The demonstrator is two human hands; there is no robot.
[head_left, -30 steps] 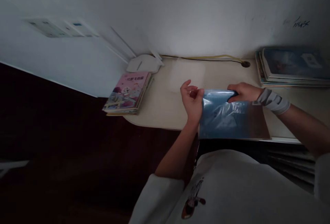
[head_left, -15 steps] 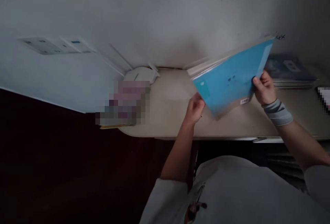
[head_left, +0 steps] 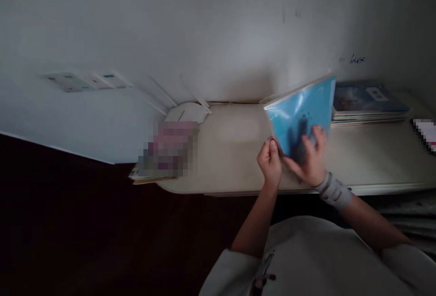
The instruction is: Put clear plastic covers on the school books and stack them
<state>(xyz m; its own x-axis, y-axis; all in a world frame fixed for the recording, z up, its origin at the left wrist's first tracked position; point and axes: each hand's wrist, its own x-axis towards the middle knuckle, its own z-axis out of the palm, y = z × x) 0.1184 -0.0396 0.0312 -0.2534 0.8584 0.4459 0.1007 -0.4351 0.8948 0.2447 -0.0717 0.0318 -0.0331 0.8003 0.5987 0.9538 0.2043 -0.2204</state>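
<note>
Blue book [head_left: 306,100] lifted, tilted above desk [head_left: 231,159]: left hand [head_left: 270,163] pinches its corner, right hand [head_left: 309,162] grips the cover. Not set down yet.

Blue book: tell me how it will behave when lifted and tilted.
The blue book looks thin yet fairly stiff: tilted up off the desk, its cover shows flat, without sagging. Probably light, since the left hand pinches only its lower edge while the right hand spreads over the cover. The glossy sheen suggests it may be slippery.
</note>
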